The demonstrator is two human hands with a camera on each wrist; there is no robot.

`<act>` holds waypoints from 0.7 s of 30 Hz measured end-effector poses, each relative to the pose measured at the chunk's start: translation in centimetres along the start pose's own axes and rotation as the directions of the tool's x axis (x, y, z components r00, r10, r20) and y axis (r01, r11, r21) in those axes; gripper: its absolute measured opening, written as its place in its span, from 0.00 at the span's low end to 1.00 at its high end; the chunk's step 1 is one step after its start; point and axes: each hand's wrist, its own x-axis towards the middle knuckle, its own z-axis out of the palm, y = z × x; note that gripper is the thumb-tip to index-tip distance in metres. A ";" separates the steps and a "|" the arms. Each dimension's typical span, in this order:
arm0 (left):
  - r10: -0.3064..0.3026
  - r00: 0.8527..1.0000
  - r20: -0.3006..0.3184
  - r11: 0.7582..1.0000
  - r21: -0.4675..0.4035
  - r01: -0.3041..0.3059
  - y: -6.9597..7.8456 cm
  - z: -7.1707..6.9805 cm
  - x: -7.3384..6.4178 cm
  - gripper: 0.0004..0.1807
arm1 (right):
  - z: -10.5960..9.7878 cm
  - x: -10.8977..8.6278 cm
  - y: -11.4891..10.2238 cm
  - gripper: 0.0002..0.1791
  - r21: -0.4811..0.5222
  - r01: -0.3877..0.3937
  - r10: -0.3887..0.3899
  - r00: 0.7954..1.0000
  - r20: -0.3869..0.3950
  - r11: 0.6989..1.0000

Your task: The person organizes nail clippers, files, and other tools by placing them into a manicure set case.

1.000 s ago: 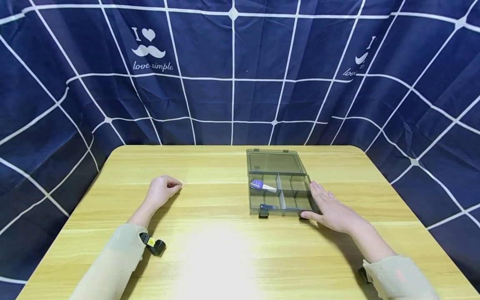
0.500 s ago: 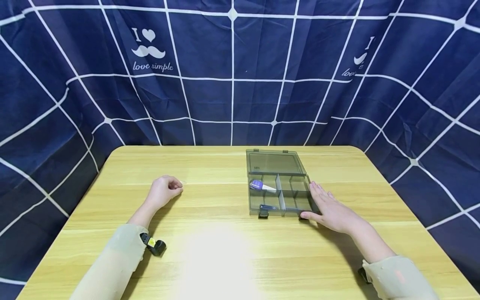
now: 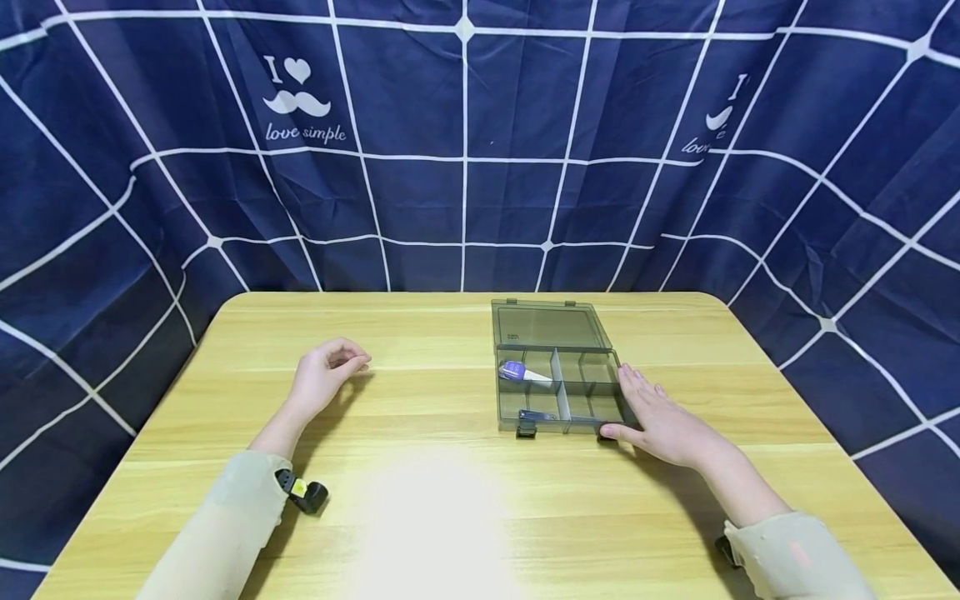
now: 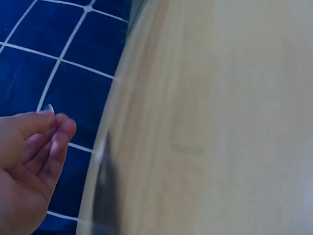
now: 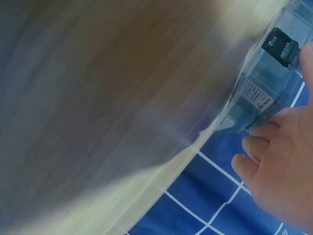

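Between thumb and fingers, my left hand pinches a small clear, shiny thing; its kind is too small to tell. That hand is raised a little over the left part of the table. At the right, a grey see-through compartment box lies with its lid folded back. A purple nail polish bottle with a white cap lies in its back left part, and a nail clipper in the front left. My right hand rests with straight fingers along the box's right side, thumb at the front corner.
The wooden table carries a bright glare spot near its front middle. A dark blue cloth with white lines hangs behind and at both sides. Black latches stick out from the box's front.
My left hand has lifted slightly off the table and turned up, the small clear thing in its fingertips. The right hand and the box have stayed in place.
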 end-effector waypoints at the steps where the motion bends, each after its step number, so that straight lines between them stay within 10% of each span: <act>1: -0.001 1.000 0.005 0.999 -0.040 0.001 0.2 0.0 0.1 0.07 | 0.0 0.0 0.0 0.55 0.000 -0.001 0.001 1.000 0.001 1.000; 21: -0.009 0.997 0.077 0.948 -0.316 0.033 5.9 2.8 2.2 0.11 | -0.6 -0.3 -0.6 0.55 0.007 0.004 -0.004 1.000 -0.001 1.000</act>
